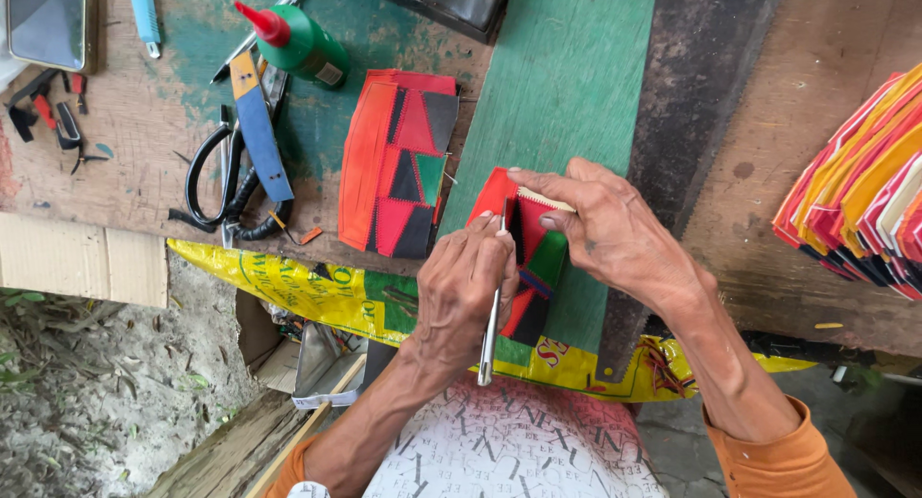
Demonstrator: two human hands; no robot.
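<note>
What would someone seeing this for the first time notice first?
At the centre, the left hand holds a thin metal tool against a red, black and green patchwork piece, which the right hand presses onto a green board. A finished-looking patchwork pouch lies just left of it. A bright stack of pieces fans at the right edge.

Bright, even daylight — colours are vivid, shadows soft and short. Focus is sharp at centre; toward nine and three o'clock the frame bends slightly — mild wide-angle distortion.
</note>
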